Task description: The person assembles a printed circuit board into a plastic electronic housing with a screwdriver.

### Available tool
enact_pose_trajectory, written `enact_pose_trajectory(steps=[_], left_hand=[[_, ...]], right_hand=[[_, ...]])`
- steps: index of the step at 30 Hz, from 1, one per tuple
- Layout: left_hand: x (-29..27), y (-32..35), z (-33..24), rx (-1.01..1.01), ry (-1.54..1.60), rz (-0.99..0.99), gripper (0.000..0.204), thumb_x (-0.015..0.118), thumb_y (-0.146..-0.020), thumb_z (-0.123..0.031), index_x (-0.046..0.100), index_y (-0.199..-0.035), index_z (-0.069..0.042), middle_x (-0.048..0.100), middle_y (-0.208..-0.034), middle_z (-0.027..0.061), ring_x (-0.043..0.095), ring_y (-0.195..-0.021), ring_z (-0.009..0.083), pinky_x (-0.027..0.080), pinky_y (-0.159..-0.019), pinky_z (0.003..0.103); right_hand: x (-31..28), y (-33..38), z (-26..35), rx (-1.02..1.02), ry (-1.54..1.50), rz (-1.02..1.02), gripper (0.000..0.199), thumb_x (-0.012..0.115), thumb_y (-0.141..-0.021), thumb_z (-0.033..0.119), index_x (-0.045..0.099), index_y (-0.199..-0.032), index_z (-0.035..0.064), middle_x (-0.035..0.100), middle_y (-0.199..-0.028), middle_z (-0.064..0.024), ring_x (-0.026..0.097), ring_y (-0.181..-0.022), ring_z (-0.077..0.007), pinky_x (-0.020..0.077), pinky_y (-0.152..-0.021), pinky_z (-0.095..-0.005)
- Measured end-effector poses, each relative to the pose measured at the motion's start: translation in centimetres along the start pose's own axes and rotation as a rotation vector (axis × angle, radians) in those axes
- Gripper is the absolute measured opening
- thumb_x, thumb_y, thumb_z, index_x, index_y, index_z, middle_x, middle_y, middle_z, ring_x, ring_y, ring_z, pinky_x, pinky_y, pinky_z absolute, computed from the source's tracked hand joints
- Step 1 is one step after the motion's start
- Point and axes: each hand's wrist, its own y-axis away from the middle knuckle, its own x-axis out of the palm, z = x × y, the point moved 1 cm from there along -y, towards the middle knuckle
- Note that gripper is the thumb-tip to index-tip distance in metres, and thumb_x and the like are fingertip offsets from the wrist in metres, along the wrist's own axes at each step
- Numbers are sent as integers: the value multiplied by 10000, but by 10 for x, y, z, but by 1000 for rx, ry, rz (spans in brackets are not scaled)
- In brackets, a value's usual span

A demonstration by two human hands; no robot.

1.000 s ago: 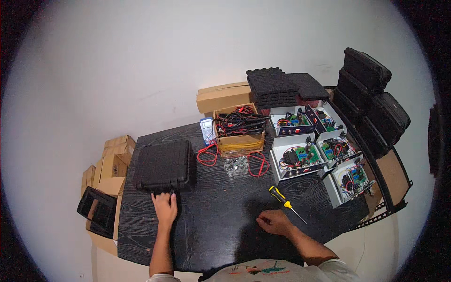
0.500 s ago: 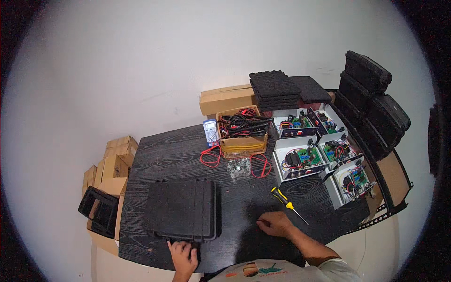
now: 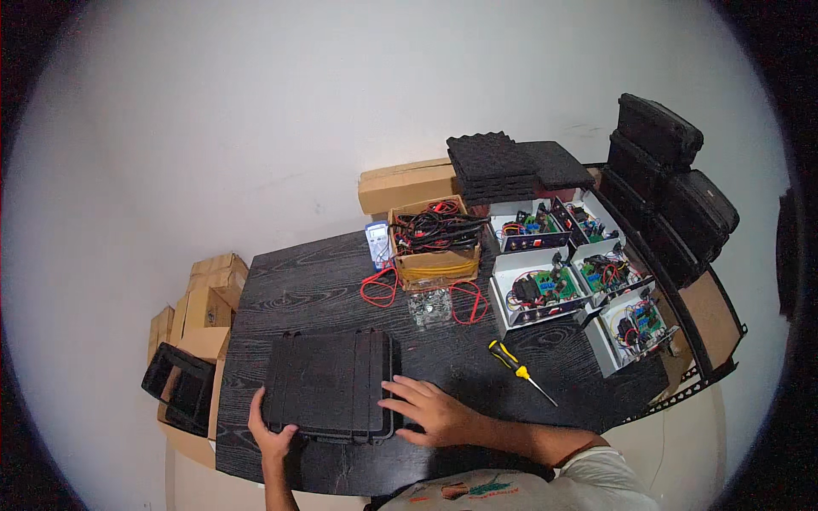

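A closed black plastic hard case (image 3: 325, 383) lies flat on the dark wood-grain table in front of me. My left hand (image 3: 271, 433) holds its near left corner, fingers along the left side and thumb at the front edge. At the opposite side, my right hand (image 3: 433, 414) has its fingers spread and their tips against the case's right edge. A yellow-and-black screwdriver (image 3: 521, 372) rests on the table beyond my right forearm, its shaft pointing toward me.
Several open white housings with green circuit boards (image 3: 541, 285) stand at the right. Behind are a carton of cables (image 3: 434, 247), a multimeter (image 3: 378, 243) with red leads, a clear bag of small parts (image 3: 429, 307) and black foam sheets (image 3: 490, 166). Black cases (image 3: 660, 132) are stacked far right; cartons (image 3: 209, 294) stand left.
My left hand has moved left from the front edge to the case's left corner. My right hand has swung left from the bare table to the case's right edge.
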Motion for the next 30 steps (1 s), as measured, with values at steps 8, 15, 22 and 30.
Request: enact_pose_trajectory(steps=[8,15,22,30], left_hand=[[20,0,-20,93,121,61,912,862,-706,-627,613,-1319,0,546,-1454,309,556,-1327,440,426,-1111,537],[51,9,-57,157,119,173,862,880,-729,-533,588,-1345,-6,484,-1494,351,540,-1344,473,449,-1092,540],[64,23,-83,210,59,239,900,890,-710,-444,504,-1420,-47,375,-1559,353,462,-1384,535,427,-1097,594],[53,27,-59,459,-163,370,1013,950,-657,-485,446,-1474,-163,399,-1559,264,350,-1460,538,417,-1110,646]], right_hand=[[-5,3,13,-1,189,148,735,766,-870,352,474,-1509,139,341,-1630,-174,296,-1525,-391,298,-1155,-672],[-10,9,31,21,514,211,609,676,-911,335,512,-1490,236,415,-1583,-161,387,-1457,-401,333,-1064,-763],[-3,15,33,124,729,83,467,611,-972,311,579,-1435,255,478,-1513,-193,455,-1373,-465,418,-995,-779],[-15,7,50,128,696,160,602,708,-894,343,560,-1458,193,434,-1545,-243,446,-1371,-531,392,-998,-796]])
